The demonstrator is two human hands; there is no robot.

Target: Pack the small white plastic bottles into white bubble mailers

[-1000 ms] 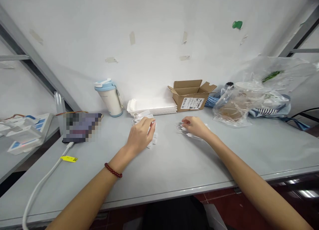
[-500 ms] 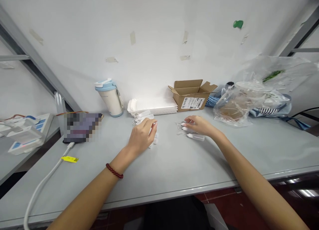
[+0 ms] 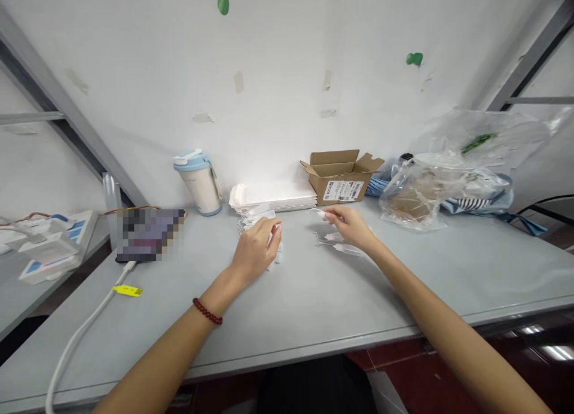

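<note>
My right hand (image 3: 347, 222) is closed in a pinch on a small white piece with a thin curved end (image 3: 317, 212), lifted a little off the table. Below that hand lie similar translucent white pieces with thin curved ends (image 3: 347, 249), partly covered by it. My left hand (image 3: 256, 244) rests over a pile of small white pieces with looped thin ends (image 3: 260, 212). Its thumb and fingers are pressed together; a bit of white shows at the tips, but what they hold is unclear. Part of the pile is hidden under this hand.
Behind the pile lies a stack of flat white boxes (image 3: 278, 197), beside an open cardboard box (image 3: 343, 189). A tumbler (image 3: 200, 186) and a blurred-out device (image 3: 150, 234) with a white cable (image 3: 85, 324) are at left. Plastic bags (image 3: 412, 201) lie at right.
My right hand has lifted one of the white pieces from the group and moved slightly up and left. My left hand stays over the pile. The camera view has tilted up a little.
</note>
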